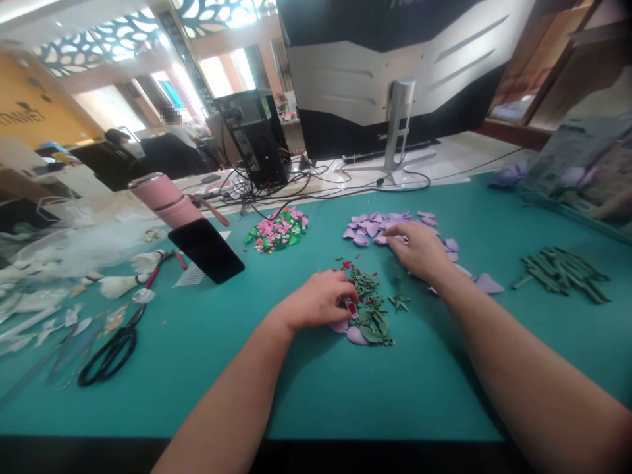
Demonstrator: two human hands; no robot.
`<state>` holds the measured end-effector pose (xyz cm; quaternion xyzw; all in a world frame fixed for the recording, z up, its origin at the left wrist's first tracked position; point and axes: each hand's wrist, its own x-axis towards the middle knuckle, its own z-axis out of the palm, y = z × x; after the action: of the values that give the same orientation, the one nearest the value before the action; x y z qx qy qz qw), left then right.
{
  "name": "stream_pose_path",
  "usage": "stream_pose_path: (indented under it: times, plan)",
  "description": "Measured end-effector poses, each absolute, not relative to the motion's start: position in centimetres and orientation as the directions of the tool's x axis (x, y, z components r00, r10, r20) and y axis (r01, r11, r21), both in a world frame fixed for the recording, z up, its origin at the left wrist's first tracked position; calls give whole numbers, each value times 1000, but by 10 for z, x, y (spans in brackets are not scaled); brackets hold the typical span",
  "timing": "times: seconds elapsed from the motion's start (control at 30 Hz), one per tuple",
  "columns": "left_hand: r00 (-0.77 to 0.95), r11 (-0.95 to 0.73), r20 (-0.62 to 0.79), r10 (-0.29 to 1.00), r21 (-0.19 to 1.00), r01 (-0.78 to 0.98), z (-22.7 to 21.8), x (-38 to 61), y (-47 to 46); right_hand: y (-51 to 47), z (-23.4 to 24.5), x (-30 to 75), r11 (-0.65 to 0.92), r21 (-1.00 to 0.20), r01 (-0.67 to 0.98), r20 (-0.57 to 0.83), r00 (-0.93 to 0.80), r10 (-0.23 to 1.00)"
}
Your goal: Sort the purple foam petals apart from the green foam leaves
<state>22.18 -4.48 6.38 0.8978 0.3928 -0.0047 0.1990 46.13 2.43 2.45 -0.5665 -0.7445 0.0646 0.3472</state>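
Across the green tabletop [320,401], the left hand [320,298] pinches a small red piece [352,308] beside green leaves [376,326], while the right hand [421,251] curls at lilac petals [368,227], its grip unclear.

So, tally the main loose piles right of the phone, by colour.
Pink-and-green pile: 1
Lilac pile: 1
Green stick pile: 1
Green-and-red mixed pile: 1
Total: 4
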Motion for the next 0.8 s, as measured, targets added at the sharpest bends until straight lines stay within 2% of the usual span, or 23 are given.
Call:
stream_pose_path:
  times: [0.13,0.37,0.5,0.8]
  plan:
    - [689,-657,-146,710,214,723,57,229,-49,24,24,461,367,-499,785,452,-126,883]
    - [699,-698,-88,710,53,715,49,236,-55,23,26,459,383,-509,771,446,-145,883]
    - [715,-713,-67,696,46,699,47,237,-55,23,27,458,385,-526,758,429,-155,890]
    - [710,-696,-121,694,139,704,52,236,-49,20,30,454,402,-522,752,442,-164,882]
